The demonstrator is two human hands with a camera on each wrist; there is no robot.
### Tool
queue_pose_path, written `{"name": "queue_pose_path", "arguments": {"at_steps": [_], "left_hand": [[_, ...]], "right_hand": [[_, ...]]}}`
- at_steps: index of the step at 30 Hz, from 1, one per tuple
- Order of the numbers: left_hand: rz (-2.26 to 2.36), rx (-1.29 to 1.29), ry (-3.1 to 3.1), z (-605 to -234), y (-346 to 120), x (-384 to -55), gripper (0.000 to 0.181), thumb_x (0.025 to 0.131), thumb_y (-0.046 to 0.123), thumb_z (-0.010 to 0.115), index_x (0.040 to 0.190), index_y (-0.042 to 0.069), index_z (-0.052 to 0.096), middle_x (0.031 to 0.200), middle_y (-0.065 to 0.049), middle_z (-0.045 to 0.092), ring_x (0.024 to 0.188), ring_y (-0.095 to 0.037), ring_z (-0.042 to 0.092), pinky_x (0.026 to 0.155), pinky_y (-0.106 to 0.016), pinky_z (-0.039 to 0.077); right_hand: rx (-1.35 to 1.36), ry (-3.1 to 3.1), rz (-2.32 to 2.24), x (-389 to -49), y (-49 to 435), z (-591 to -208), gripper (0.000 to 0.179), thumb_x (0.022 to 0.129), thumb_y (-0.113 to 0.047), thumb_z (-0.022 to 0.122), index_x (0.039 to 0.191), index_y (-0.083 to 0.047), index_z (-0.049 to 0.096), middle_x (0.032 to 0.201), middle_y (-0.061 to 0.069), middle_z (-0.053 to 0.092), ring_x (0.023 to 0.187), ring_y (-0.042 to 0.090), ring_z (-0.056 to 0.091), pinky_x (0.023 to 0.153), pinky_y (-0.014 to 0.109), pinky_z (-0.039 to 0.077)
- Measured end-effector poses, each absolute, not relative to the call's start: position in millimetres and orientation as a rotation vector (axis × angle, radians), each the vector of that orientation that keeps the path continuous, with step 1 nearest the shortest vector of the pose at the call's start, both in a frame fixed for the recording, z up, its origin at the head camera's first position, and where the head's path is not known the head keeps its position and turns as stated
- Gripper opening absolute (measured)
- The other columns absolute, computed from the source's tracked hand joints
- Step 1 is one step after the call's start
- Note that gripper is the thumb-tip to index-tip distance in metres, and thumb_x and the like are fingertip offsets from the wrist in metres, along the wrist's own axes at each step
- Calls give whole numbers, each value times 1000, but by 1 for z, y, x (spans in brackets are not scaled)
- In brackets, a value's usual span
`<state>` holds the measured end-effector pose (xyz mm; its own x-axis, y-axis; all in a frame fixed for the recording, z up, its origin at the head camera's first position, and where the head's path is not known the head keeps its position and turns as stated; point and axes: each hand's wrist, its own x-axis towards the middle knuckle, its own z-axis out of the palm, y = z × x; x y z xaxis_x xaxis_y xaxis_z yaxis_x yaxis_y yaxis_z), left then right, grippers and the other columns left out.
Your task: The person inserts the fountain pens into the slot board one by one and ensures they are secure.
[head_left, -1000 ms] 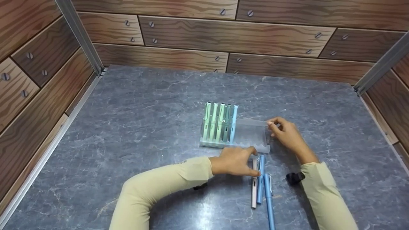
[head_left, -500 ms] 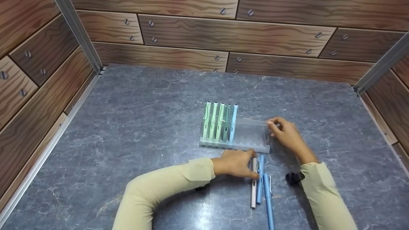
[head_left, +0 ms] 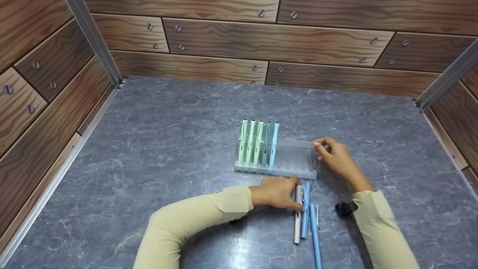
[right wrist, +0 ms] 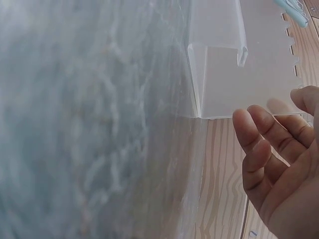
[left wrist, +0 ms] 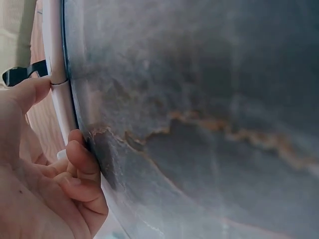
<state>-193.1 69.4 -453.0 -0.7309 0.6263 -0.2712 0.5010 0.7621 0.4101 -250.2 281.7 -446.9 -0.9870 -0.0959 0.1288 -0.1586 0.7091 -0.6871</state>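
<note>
My left hand (head_left: 278, 192) pinches a silver-grey pen (head_left: 297, 228) lying on the table, thumb and forefinger near its capped end. In the left wrist view the thumb meets the barrel of that silver-grey pen (left wrist: 57, 64), while the other fingers curl beside it. Touching it on the right is a blue pen (head_left: 304, 224) with a clip; a second blue pen (head_left: 316, 239) lies nearer the front. My right hand (head_left: 335, 157) pinches the upper right corner of a frosted clear pen rack (head_left: 293, 155). The right wrist view shows the clear pen rack's (right wrist: 249, 84) notched edge and fingers at its corner.
Light green pens (head_left: 249, 149), a dark green pen (head_left: 265, 145) and a light blue pen (head_left: 274, 144) stand side by side in the rack's left half. Wood-patterned walls (head_left: 224, 41) enclose the grey marbled table (head_left: 168, 123) at the back and sides.
My left hand has shifted slightly toward the front and right, and its thumb and forefinger have settled on the silver-grey pen. My right hand stays at the rack's corner.
</note>
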Motion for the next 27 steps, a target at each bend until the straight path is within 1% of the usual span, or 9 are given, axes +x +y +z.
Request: {"name": "queue_pose_path", "arguments": {"at_steps": [9, 18, 23, 27], "left_hand": [[501, 806, 2524, -448, 65, -196, 56, 76, 46, 78, 118, 21, 51, 80, 11, 56, 69, -9, 54, 60, -23, 42], [585, 725, 2485, -444, 63, -201, 62, 70, 34, 83, 122, 22, 52, 82, 10, 56, 71, -8, 53, 61, -21, 43], [696, 692, 2447, -446, 59, -203, 61, 68, 27, 84, 120, 22, 52, 76, 11, 55, 68, -7, 52, 58, -21, 41], [911, 662, 2315, -448, 54, -203, 55, 71, 13, 81, 116, 18, 49, 63, 10, 57, 56, -6, 55, 54, -18, 42]], "right_hand": [[223, -2808, 1158, -250, 282, -447, 30, 99, -26, 53, 111, -1, 65, 94, 19, 67, 65, 12, 62, 56, 16, 45], [215, -2809, 1173, -250, 281, -446, 31, 99, -27, 54, 111, -1, 65, 95, 19, 68, 64, 9, 62, 56, 16, 45], [212, -2820, 1163, -249, 282, -447, 32, 99, -30, 53, 113, -3, 65, 97, 19, 68, 65, 8, 63, 54, 17, 44], [209, -2826, 1172, -249, 282, -447, 33, 100, -30, 52, 113, -2, 64, 97, 20, 68, 64, 5, 61, 51, 19, 46]]}}
